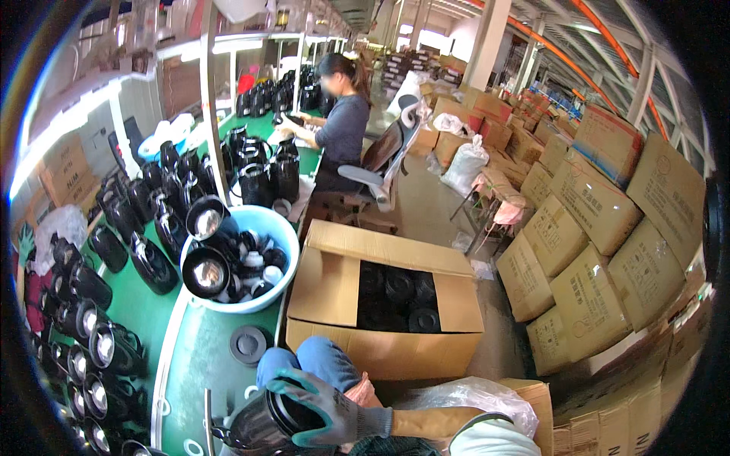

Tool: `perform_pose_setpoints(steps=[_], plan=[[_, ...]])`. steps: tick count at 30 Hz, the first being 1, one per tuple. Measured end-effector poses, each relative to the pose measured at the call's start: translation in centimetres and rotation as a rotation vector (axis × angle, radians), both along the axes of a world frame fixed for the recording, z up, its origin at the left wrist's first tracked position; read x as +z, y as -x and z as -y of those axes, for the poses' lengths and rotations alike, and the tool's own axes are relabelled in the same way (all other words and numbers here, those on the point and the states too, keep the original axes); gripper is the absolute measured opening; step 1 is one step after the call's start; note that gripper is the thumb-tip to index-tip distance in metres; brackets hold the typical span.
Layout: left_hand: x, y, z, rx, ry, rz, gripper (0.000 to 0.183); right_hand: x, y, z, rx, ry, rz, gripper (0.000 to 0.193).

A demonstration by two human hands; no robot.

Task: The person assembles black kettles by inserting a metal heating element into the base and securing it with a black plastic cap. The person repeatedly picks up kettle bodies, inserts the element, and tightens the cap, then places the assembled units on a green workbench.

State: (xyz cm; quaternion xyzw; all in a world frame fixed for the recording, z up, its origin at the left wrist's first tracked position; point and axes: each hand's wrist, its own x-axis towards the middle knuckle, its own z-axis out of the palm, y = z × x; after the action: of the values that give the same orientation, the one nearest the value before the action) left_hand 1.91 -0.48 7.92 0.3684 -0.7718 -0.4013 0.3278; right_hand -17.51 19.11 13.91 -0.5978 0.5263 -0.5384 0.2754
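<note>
Gloved right hand, fingers spread, seemingly grips a black jug.

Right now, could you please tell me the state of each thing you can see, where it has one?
Right hand: gloved, gripping the jug by its rim end
Jug: tilted, held; lid on or off, cannot tell
Loose lid: flat on the table
Tub: open, filled with parts
Near carton: partly open, black things inside
Steel-lined jugs: mouths uncovered
Stacked cartons: closed
Tube lamp: lit
</note>
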Motion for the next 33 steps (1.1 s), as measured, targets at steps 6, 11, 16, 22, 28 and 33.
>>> perform_pose_setpoints(steps=[6,11,16,22,28,33], plan=[[0.8,0.7,0.1,-0.016,0.027,0.011,0.023,6.7,-1.4,0.1,0.162,0.273,0.129,0.087],[1.9,1.6,0.3,-0.016,0.093,0.018,0.022,8.7,-3.2,-3.0,-0.076,0.415,-0.435,0.063],[2.1,0.4,-0.4,-0.004,0.113,0.005,0.020,8.2,-4.5,-1.8,0.250,0.424,-0.454,0.069],[1.9,-2.2,-0.9,0.022,0.135,-0.022,0.019,8.4,-4.5,-1.3,0.455,0.680,-0.485,0.075],[5.5,-4.7,-2.8,-0.005,0.366,-0.139,0.018,1.4,-0.7,1.3,-0.022,-0.109,0.680,0.046],[3.8,-8.4,-2.0,-0.212,0.360,-0.065,0.026,-2.4,1.1,-0.6,0.056,-0.437,0.626,0.071]])
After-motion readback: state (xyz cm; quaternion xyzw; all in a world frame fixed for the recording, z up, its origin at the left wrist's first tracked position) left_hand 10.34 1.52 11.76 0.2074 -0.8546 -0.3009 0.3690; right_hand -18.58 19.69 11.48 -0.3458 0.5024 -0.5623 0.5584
